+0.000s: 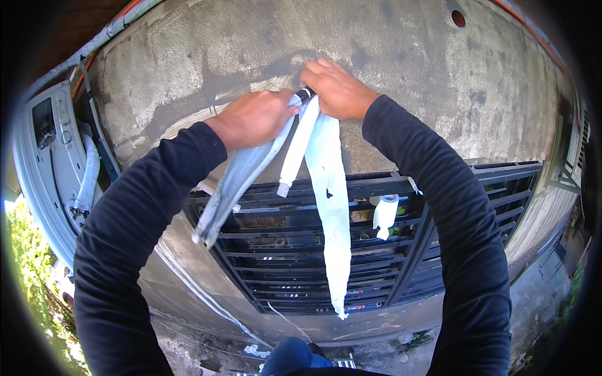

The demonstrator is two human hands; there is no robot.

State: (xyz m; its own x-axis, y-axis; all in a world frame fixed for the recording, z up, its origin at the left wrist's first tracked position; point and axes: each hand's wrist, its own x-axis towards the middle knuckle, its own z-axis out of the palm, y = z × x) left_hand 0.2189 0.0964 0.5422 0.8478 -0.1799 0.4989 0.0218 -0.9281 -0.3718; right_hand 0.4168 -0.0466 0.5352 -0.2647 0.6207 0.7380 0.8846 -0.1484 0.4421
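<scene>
My left hand (257, 116) is closed around grey-white lines (248, 175) that hang down toward the lower left. Just right of it, my right hand (332, 88) is closed at a short black piece (306, 94), with its grip partly hidden. From under it hang a white wrapped tube (293, 156) with a narrower end and a long, crumpled strip of white wrap (329, 207) with torn spots.
A rough concrete wall (458, 94) carries a dark barred window grille (263, 250), with a white roll (384, 213) hanging on it. A metal outdoor unit (50, 156) stands at left. My blue-clad leg (288, 357) and a ladder rung (345, 363) show below, above concrete ground (530, 301).
</scene>
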